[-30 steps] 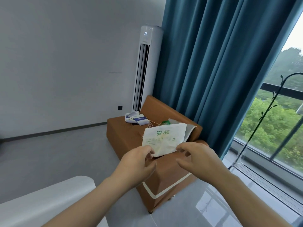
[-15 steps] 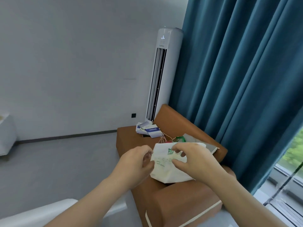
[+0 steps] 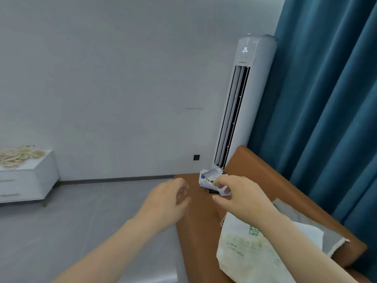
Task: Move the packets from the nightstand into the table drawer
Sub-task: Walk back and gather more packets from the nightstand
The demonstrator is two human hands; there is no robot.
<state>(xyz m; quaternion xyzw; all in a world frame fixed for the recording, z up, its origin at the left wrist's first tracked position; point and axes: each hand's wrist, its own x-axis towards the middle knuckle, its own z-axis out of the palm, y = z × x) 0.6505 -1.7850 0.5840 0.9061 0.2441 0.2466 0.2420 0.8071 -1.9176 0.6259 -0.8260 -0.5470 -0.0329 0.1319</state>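
Soft, even daylight, no harsh shadows. Overall slight motion blur; left hand fingers smeared. Wide-angle bowing at frame edges. Wall flat grey, no glare.

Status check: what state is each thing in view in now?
Packets: piled at the far end of the orange seat.
Right hand: fingers at the packets; grasp unclear.
Left hand: loosely curled, holding nothing.
White bag: lying on the seat.
Air conditioner: on, display lit.
Cabinet drawers: shut.
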